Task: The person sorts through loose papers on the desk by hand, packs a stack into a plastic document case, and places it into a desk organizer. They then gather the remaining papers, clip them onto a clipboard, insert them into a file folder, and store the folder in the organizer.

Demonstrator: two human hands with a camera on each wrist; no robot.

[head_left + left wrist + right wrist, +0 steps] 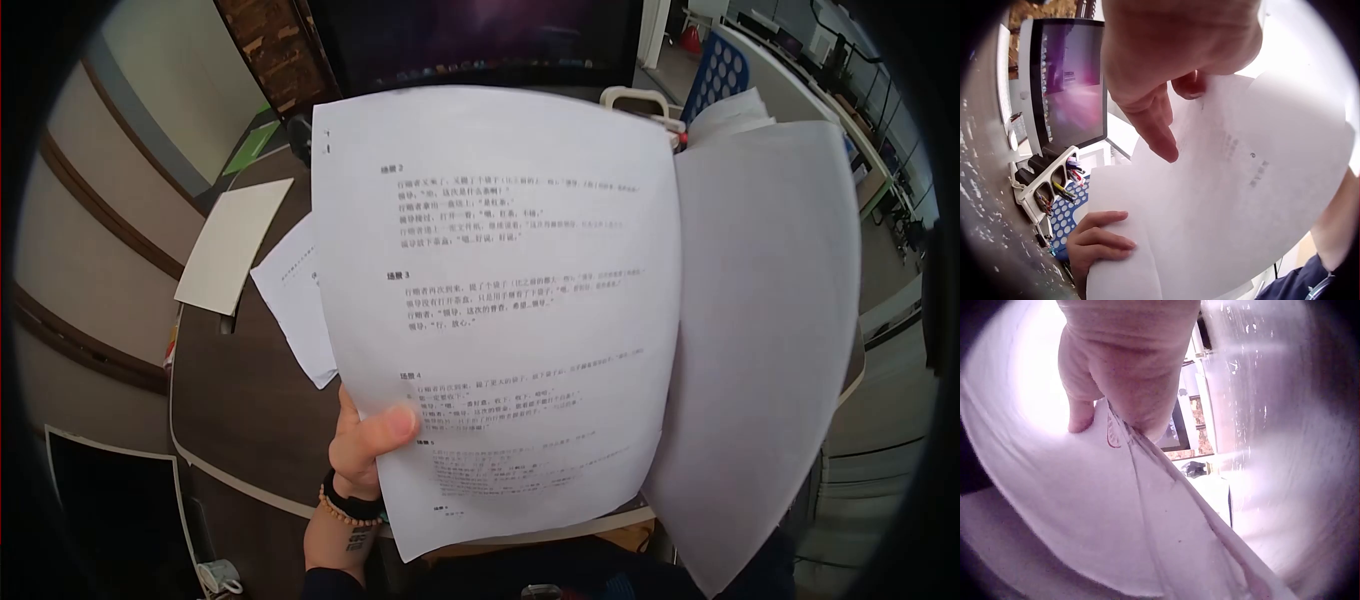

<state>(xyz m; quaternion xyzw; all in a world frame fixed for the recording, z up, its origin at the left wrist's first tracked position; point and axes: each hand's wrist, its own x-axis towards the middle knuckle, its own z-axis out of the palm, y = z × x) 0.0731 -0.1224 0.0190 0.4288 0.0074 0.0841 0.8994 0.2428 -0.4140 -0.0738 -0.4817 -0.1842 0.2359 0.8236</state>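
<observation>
My left hand (370,440) grips a printed paper sheaf (520,330) near its lower left edge, the thumb on the printed face and the fingers behind. Two staple marks (326,142) show at its upper left corner. A blank sheet (765,300) fans out from it on the right and hides my right hand in the head view. In the right wrist view my right hand (1129,362) pinches the paper edge (1166,469) between thumb and fingers. Fingers (1107,240) of that hand lie against the paper in the left wrist view.
Behind the paper stands a monitor (480,45) on the dark desk (250,380). A cream board (235,245) and another printed sheet (298,300) lie at the left. A white organizer (1041,184) holds pens beside a blue perforated panel (1066,215). A mug (218,577) is low at the left.
</observation>
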